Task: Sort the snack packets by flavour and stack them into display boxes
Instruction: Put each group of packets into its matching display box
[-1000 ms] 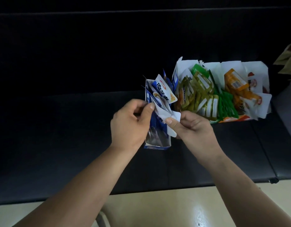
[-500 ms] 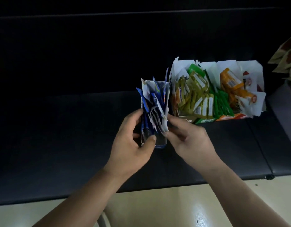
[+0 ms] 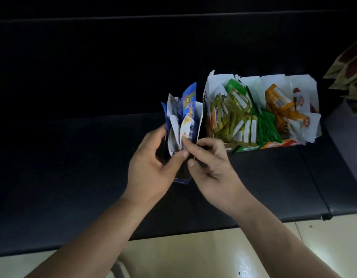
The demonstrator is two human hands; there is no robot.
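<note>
**Grip.** The left hand [image 3: 153,163] wraps the left side of the blue box [image 3: 181,180], with its thumb lying across the front. The right hand [image 3: 209,165] pinches the blue packets [image 3: 188,101] at the box's right wall; its thumb presses on a white-and-blue packet face and its fingers are curled behind. The two thumbs nearly meet.

**Task item.** The blue box stands upright on the worktop [image 3: 73,167]. Its packets fan out above the rim, and one printed blue packet stands tallest at the rear.

**Edges and room.**
- Right: the box row [image 3: 245,148] stands just beside the blue box, with only a narrow gap between them. It holds olive packets [image 3: 233,117], green packets [image 3: 265,125] and orange packets [image 3: 278,101], and white flaps stand up behind them.
- Left and rear: open dark worktop.
- Front: the worktop edge runs under the forearms, well apart from the blue box. Beyond it lies the pale floor [image 3: 193,257].
- Far right: a seam crosses the worktop, and a brown patterned object [image 3: 352,77] sits at the frame edge.

**Change.** One second ago the right hand held a white-and-blue packet raised above the box; that packet is now down among the others. Half a second ago the left thumb lay lower on the box front; it has since moved up towards the right thumb.
</note>
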